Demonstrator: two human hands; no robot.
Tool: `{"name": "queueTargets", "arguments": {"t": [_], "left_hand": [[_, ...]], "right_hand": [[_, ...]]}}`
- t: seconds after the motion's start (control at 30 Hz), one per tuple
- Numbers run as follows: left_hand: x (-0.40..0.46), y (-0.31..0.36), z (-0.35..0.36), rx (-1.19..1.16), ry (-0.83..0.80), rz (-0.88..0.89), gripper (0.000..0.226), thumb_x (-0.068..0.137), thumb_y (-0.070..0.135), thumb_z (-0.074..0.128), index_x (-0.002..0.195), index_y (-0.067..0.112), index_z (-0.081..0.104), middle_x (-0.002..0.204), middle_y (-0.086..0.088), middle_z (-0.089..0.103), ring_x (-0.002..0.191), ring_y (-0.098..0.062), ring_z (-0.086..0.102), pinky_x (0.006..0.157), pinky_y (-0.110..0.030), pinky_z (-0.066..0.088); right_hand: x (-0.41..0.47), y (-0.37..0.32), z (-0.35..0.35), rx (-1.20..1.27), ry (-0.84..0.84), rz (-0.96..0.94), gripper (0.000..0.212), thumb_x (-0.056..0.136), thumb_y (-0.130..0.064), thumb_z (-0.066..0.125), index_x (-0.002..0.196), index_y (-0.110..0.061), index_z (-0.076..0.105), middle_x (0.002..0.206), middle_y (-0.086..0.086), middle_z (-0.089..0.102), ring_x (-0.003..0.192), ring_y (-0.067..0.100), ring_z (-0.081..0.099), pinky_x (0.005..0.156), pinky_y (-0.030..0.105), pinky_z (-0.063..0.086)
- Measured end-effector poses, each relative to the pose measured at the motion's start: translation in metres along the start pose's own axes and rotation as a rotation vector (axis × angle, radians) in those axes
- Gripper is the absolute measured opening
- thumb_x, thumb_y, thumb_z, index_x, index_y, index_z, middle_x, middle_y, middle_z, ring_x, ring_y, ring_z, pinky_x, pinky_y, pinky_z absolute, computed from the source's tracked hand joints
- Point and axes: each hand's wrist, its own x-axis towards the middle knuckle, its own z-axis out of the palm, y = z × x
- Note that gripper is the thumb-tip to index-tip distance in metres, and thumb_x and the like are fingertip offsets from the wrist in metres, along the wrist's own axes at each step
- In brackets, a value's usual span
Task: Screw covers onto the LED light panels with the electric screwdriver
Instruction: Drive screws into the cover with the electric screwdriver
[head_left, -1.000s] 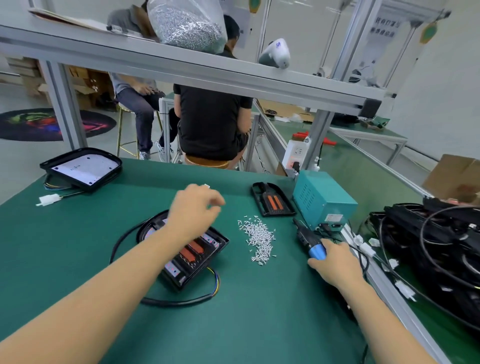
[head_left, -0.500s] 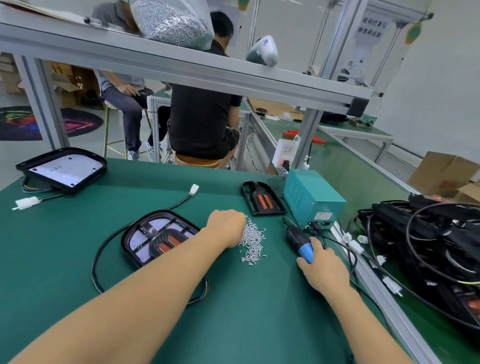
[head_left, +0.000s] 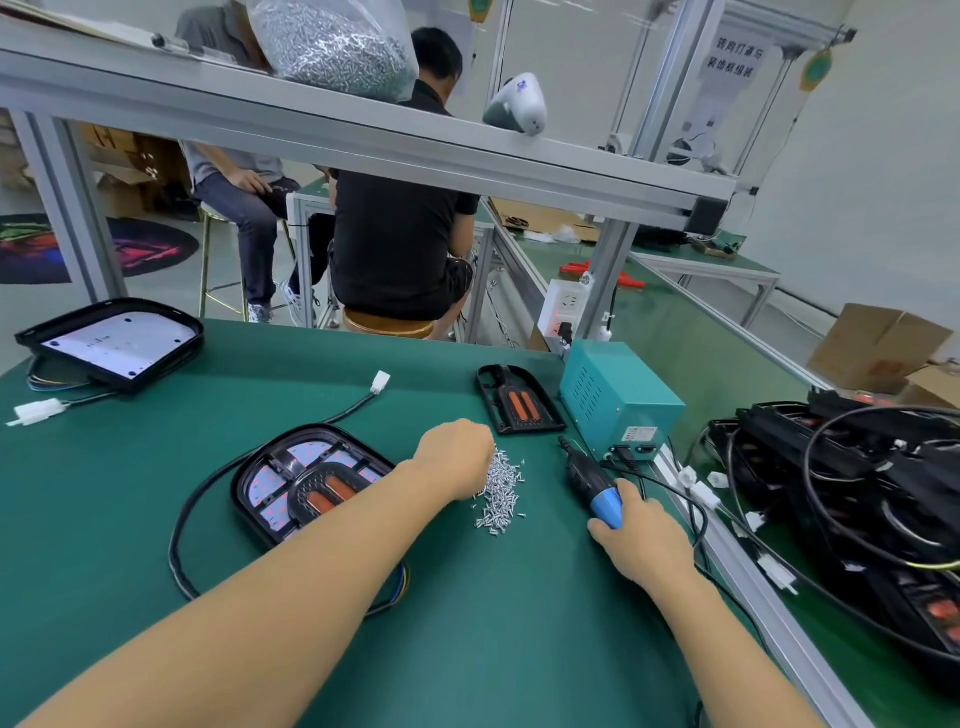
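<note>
on the table (head_left: 156, 519) the led panel (head_left: 306, 480) is placed left of the screw pile (head_left: 500, 491), the electric screwdriver (head_left: 592, 480) right of it; a loose cover (head_left: 517, 400) and the power box (head_left: 618, 405) are set behind them

An assembly workshop: green-matted benches (head_left: 156, 493) on aluminium framing (head_left: 363, 150), bagged screws (head_left: 332, 47), seated workers (head_left: 400, 234).

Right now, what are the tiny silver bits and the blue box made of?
The pile of small silver screws under the left hand looks like shiny bare metal: they glint white. The teal rectangular power box seems to be painted sheet metal, matte, with punched vent slots and crisp folded edges, though hard plastic can't be ruled out.
</note>
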Motion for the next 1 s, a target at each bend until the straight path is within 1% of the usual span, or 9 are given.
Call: {"name": "queueTargets", "arguments": {"t": [0.07, 0.17, 0.27, 0.33, 0.4, 0.47, 0.57, 0.7, 1.0], "left_hand": [[-0.002, -0.006, -0.009, -0.293, 0.068, -0.037, 0.017, 0.083, 0.002, 0.052, 0.076, 0.008, 0.066, 0.083, -0.007, 0.068, 0.074, -0.024, 0.060, 0.068, -0.029, 0.053], [-0.015, -0.018, -0.020, -0.762, 0.114, -0.111, 0.013, 0.081, 0.002, 0.058, 0.075, 0.003, 0.070, 0.070, -0.006, 0.069, 0.059, -0.014, 0.057, 0.056, -0.024, 0.053], [-0.033, -0.031, -0.025, -1.201, 0.091, -0.171, 0.012, 0.083, -0.002, 0.063, 0.074, 0.005, 0.067, 0.069, -0.008, 0.070, 0.060, -0.012, 0.059, 0.054, -0.019, 0.052], [-0.045, -0.038, -0.026, -1.423, 0.073, -0.215, 0.009, 0.085, -0.002, 0.064, 0.078, 0.005, 0.066, 0.071, -0.009, 0.071, 0.057, -0.011, 0.061, 0.054, -0.019, 0.052], [-0.056, -0.041, -0.024, -1.622, 0.041, -0.233, 0.008, 0.086, -0.003, 0.062, 0.082, 0.003, 0.065, 0.071, -0.009, 0.071, 0.056, -0.011, 0.062, 0.054, -0.019, 0.053], [-0.068, -0.042, -0.021, -1.791, 0.008, -0.229, 0.008, 0.088, -0.003, 0.057, 0.085, 0.003, 0.063, 0.072, -0.009, 0.070, 0.056, -0.011, 0.062, 0.054, -0.019, 0.053], [-0.085, -0.043, -0.018, -1.981, -0.025, -0.224, 0.006, 0.086, 0.001, 0.056, 0.086, 0.004, 0.061, 0.072, -0.008, 0.068, 0.057, -0.012, 0.061, 0.054, -0.020, 0.054], [-0.102, -0.045, -0.017, -2.090, 0.002, -0.237, 0.008, 0.076, 0.011, 0.062, 0.083, 0.008, 0.062, 0.072, -0.005, 0.065, 0.059, -0.012, 0.059, 0.054, -0.021, 0.053], [-0.127, -0.047, -0.010, -2.204, 0.068, -0.224, 0.010, 0.075, 0.015, 0.062, 0.083, 0.009, 0.061, 0.074, -0.004, 0.063, 0.063, -0.013, 0.059, 0.058, -0.022, 0.055]], "right_hand": [[0.003, 0.003, -0.007, 0.055, -0.072, 0.000, 0.048, 0.092, -0.035, 0.056, 0.133, -0.018, 0.037, 0.097, 0.003, 0.050, 0.081, 0.023, 0.052, 0.057, 0.027, 0.036], [0.006, 0.006, -0.016, 0.239, -0.140, 0.013, 0.035, 0.087, -0.026, 0.062, 0.115, -0.014, 0.046, 0.086, 0.000, 0.051, 0.068, 0.018, 0.052, 0.053, 0.025, 0.036], [0.007, 0.003, -0.028, 0.674, -0.168, 0.095, 0.020, 0.081, -0.011, 0.068, 0.095, -0.007, 0.054, 0.076, 0.006, 0.053, 0.061, 0.019, 0.048, 0.054, 0.025, 0.039], [0.005, -0.004, -0.041, 0.984, -0.222, 0.175, 0.019, 0.078, 0.000, 0.066, 0.093, -0.005, 0.057, 0.072, 0.009, 0.052, 0.058, 0.021, 0.046, 0.054, 0.026, 0.041], [0.000, -0.015, -0.056, 1.278, -0.277, 0.170, 0.029, 0.072, 0.008, 0.061, 0.098, -0.005, 0.062, 0.068, 0.007, 0.054, 0.055, 0.018, 0.047, 0.052, 0.025, 0.043], [-0.008, -0.029, -0.071, 1.573, -0.294, 0.089, 0.037, 0.065, 0.008, 0.060, 0.098, -0.008, 0.063, 0.061, 0.004, 0.053, 0.049, 0.015, 0.048, 0.048, 0.023, 0.046], [-0.023, -0.055, -0.087, 1.901, -0.206, -0.036, 0.026, 0.079, 0.007, 0.053, 0.094, -0.013, 0.060, 0.058, 0.002, 0.053, 0.047, 0.013, 0.050, 0.049, 0.022, 0.050], [-0.043, -0.089, -0.098, 2.189, -0.068, -0.155, 0.011, 0.090, -0.004, 0.053, 0.091, -0.014, 0.057, 0.056, -0.002, 0.052, 0.046, 0.009, 0.049, 0.051, 0.019, 0.048], [-0.074, -0.149, -0.106, 2.407, 0.121, -0.403, 0.014, 0.090, -0.005, 0.047, 0.087, -0.017, 0.053, 0.056, -0.007, 0.047, 0.046, 0.006, 0.046, 0.052, 0.018, 0.043]]}}
